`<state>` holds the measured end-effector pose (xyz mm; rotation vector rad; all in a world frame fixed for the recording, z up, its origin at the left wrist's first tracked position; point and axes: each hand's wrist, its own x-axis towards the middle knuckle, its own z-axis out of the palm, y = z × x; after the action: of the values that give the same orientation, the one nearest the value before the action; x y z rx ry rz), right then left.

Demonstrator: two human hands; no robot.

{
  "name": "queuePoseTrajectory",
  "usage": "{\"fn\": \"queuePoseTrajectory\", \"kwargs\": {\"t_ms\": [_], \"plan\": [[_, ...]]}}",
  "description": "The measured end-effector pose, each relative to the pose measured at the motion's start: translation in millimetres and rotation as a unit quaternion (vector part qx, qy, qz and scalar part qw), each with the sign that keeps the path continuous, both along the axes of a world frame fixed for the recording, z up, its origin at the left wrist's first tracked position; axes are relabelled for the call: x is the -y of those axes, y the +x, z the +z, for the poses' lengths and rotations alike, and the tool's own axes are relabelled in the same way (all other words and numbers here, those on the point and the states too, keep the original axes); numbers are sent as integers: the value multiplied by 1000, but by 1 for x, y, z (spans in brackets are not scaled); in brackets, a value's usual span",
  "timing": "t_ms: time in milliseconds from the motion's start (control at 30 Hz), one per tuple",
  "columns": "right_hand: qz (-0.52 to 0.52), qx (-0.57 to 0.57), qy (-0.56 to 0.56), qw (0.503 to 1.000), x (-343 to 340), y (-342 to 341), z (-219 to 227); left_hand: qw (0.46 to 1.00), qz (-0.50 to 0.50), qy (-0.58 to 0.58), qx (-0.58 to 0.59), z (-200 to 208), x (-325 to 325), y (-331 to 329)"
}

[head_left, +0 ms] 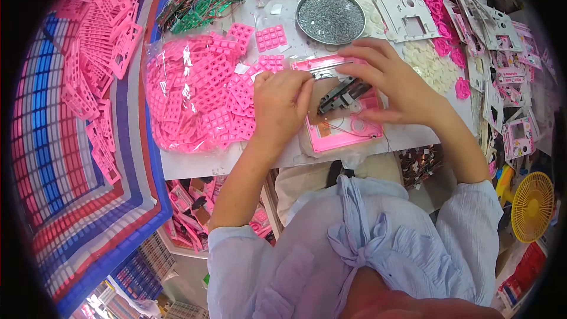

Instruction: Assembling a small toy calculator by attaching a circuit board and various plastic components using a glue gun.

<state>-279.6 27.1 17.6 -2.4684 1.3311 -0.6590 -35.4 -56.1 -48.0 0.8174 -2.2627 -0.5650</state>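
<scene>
A pink rectangular plastic casing lies on the table in front of me. A black mechanism sits tilted inside it, with thin wires and a pink ring near its lower right. Along the casing's far side runs a thin silvery strip or rod. My left hand is closed at the casing's left edge, by the strip's left end; what its fingertips pinch is hidden. Over the casing's right side, my right hand arches with fingers apart, their tips close to the strip and the black mechanism.
Left of the casing lies a clear bag of pink keypads. Beyond it stands a round tin of small metal screws. Green circuit boards lie far left, cream pieces and a white panel right. A yellow fan stands right.
</scene>
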Motion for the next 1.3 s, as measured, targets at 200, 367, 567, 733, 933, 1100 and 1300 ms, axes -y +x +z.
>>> {"fn": "queuePoseTrajectory", "kwargs": {"t_ms": [200, 367, 567, 733, 933, 1100, 1300], "plan": [[-65, 76, 230, 968, 14, -4, -12, 997, -80, 13, 8, 15, 11, 1], [-24, 41, 17, 999, 22, -5, -23, 991, -124, 0, 50, 28, 22, -2], [-46, 95, 58, 993, 15, 2, -30, 980, -159, -33, 117, 39, 30, -12], [-45, 79, 22, 996, 19, 2, -40, 968, -182, 2, 170, 44, 42, -23], [-65, 102, 57, 991, 19, 4, -38, 959, -195, 19, 207, 46, 56, -30], [-38, 87, 23, 995, 21, 2, -40, 942, -236, -55, 231, 47, 55, -32], [-30, 47, 11, 998, 20, 6, -32, 966, -175, -54, 184, 43, 26, -18]]}}
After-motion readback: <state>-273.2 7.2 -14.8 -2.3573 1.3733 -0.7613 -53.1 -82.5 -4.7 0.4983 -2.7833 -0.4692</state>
